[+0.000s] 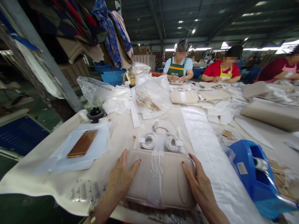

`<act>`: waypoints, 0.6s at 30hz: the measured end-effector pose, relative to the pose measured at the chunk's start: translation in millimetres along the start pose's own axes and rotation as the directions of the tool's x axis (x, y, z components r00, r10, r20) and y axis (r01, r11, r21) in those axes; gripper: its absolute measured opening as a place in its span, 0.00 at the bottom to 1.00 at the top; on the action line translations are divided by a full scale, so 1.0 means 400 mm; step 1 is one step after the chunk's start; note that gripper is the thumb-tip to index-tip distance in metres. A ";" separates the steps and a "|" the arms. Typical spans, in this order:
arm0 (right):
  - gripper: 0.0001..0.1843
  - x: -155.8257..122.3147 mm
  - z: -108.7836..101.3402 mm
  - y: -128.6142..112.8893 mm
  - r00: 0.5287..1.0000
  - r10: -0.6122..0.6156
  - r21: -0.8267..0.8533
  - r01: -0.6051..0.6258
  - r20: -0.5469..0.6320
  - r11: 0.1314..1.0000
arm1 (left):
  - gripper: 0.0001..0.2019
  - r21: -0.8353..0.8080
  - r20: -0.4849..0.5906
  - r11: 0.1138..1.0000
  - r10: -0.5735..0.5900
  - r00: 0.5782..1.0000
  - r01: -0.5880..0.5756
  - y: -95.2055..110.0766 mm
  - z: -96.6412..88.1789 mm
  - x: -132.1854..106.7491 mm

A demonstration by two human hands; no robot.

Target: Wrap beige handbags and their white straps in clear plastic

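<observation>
A beige folded pad (168, 180) lies on the table in front of me, with a strip of clear tape (156, 177) wrapped across its middle. My left hand (121, 179) lies flat against its left end, fingers stretched out. My right hand (198, 183) presses its right end the same way. Just beyond the pad sit two small white rolled straps (161, 141) in clear wrapping.
A blue tape dispenser (257, 177) stands at my right. A gold phone (82, 143) lies on white sheets at the left. Plastic bags (153, 93) and beige pieces cover the far table, where three people (178, 67) work. Clothes hang at upper left.
</observation>
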State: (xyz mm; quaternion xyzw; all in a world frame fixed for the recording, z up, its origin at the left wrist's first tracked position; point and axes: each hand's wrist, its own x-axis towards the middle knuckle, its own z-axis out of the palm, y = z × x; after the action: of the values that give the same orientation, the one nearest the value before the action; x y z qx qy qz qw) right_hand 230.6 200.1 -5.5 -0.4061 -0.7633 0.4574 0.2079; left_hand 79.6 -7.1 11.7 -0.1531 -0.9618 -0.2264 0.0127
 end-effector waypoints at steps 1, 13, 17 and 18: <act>0.40 0.005 0.003 0.004 1.000 -0.010 -0.019 0.010 0.000 1.000 | 0.29 0.012 -0.075 0.999 0.031 0.997 -0.030 0.002 0.016 -0.003; 0.33 0.025 0.025 0.059 0.992 -0.111 -0.183 0.119 0.054 0.976 | 0.29 0.177 -0.324 0.964 0.245 0.914 -0.196 -0.017 0.091 -0.025; 0.30 0.012 0.021 0.042 0.961 -0.276 -0.411 0.255 0.008 0.875 | 0.29 0.213 -0.355 0.961 0.242 0.903 -0.174 -0.013 0.089 -0.025; 0.29 0.006 0.022 0.035 0.940 -0.340 -0.488 0.289 -0.018 0.824 | 0.29 0.217 -0.346 0.962 0.234 0.909 -0.165 -0.012 0.088 -0.026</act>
State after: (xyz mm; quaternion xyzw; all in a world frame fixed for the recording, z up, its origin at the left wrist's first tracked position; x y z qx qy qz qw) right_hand 229.1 200.8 -22.1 -0.3366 -0.8968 0.1920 0.2134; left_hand 89.6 1.2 -22.9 -0.2041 -0.9381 -0.1593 0.2300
